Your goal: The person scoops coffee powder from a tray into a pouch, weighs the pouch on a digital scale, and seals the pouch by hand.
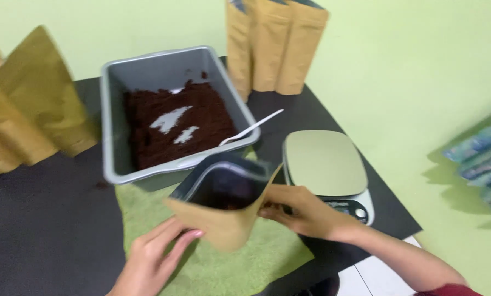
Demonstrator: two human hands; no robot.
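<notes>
Filling step, I'd judge: left hand (152, 257) and right hand (303, 211) both closed on the open kraft pouch (223, 211), held just above the green mat (229, 268) on the worktop (48, 219), beside the scale (328, 167); next move needs the spoon (251, 129) in the powder tray (171, 118).

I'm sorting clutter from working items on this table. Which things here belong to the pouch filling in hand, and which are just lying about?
In use:
- open kraft pouch, held by left hand and right hand
- grey tray of dark brown powder
- white spoon in the tray
- kitchen scale
- green mat

Lying about:
- upright kraft pouches at back
- kraft pouches at left
- colourful packets at right
</notes>
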